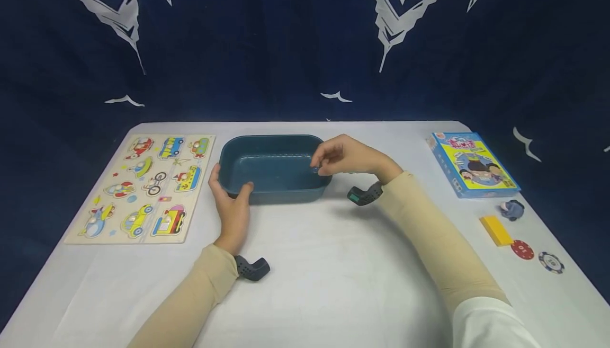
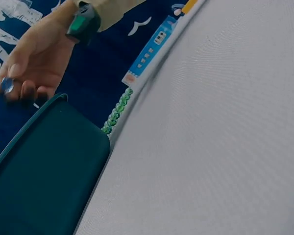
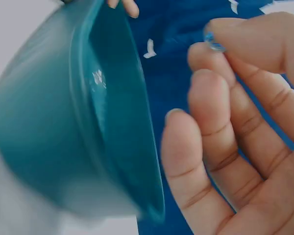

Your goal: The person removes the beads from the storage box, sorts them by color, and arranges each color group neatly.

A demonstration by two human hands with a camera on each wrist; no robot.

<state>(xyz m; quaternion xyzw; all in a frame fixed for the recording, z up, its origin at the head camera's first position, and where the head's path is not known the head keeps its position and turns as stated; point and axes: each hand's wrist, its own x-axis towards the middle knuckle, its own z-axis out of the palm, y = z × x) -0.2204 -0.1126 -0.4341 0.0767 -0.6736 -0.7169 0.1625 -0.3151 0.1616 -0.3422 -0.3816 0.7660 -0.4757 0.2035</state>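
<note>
A deep teal plastic tub (image 1: pixel 283 195) stands at the middle back of the table. My left hand (image 1: pixel 232 213) holds its near left corner, thumb over the front rim and fingers along the left side. Above the tub's right end, my right hand (image 1: pixel 350 156) pinches a small shiny blue gem-like piece (image 3: pixel 214 43) between thumb and index finger. The other fingers are loosely bent in the right wrist view. In the left wrist view the blue piece (image 2: pixel 7 85) shows at the fingertips, above the tub's rim.
Left of the tub lies a wooden vehicle puzzle board (image 1: pixel 138 189). A string of green beads (image 2: pixel 117 111) is behind the tub in the left wrist view. At the right are a blue-yellow box (image 1: pixel 474 165), a small blue-grey figure (image 1: pixel 512 210), a yellow block (image 1: pixel 496 230) and two chips (image 1: pixel 522 249).
</note>
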